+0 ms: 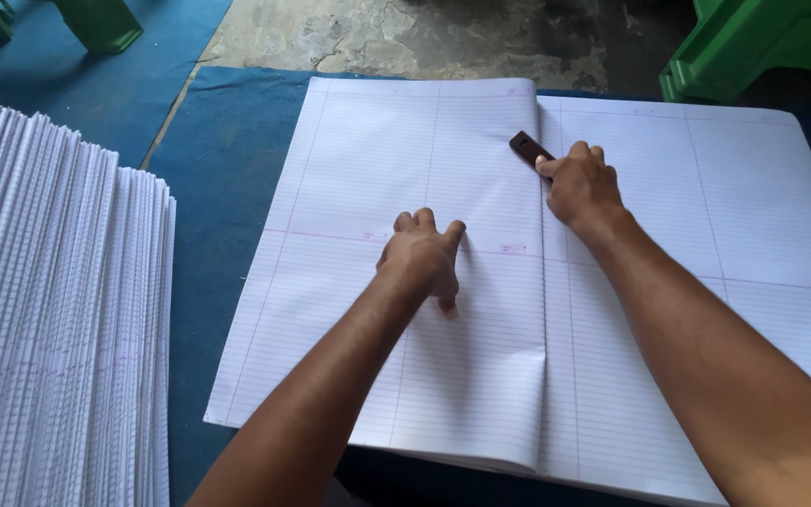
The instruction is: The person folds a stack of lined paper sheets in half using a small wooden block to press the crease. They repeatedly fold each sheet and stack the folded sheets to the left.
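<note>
The ruled paper sheets [481,376] lie spread open in front of you on the blue table cover [218,188], a fold running from near to far down their middle. Your right hand [582,188] sits on that fold toward the far end, fingers curled closed around a small dark brown creasing tool [528,148], whose tip pokes out to the far left of your knuckles and rests on the paper. Your left hand [421,258] grips nothing; it presses down on the left half of the sheets, just left of the fold, fingers partly bent and thumb pointing near. At the left of the scene, well apart from your hands, a tall stack of folded ruled sheets [49,319] stands on the cover. Green plastic furniture [753,47] stands on the floor at the far right.
</note>
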